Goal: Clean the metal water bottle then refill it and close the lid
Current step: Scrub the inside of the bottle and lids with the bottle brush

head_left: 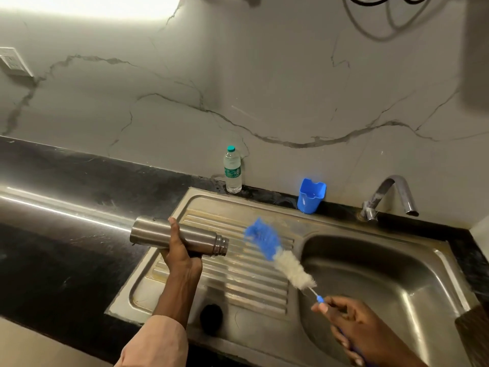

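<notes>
Plastic bottle (232,170), blue cup (311,196) behind sink (370,274).

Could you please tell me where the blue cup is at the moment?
In the head view, the blue cup stands at the back of the sink, between the plastic water bottle and the tap.

Plastic bottle (232,170), blue cup (311,196) by wall

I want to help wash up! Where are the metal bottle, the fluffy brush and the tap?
metal bottle (156,232), head view, its steel side.
fluffy brush (293,271), head view, its white bristles.
tap (394,192), head view, its curved spout.
</notes>
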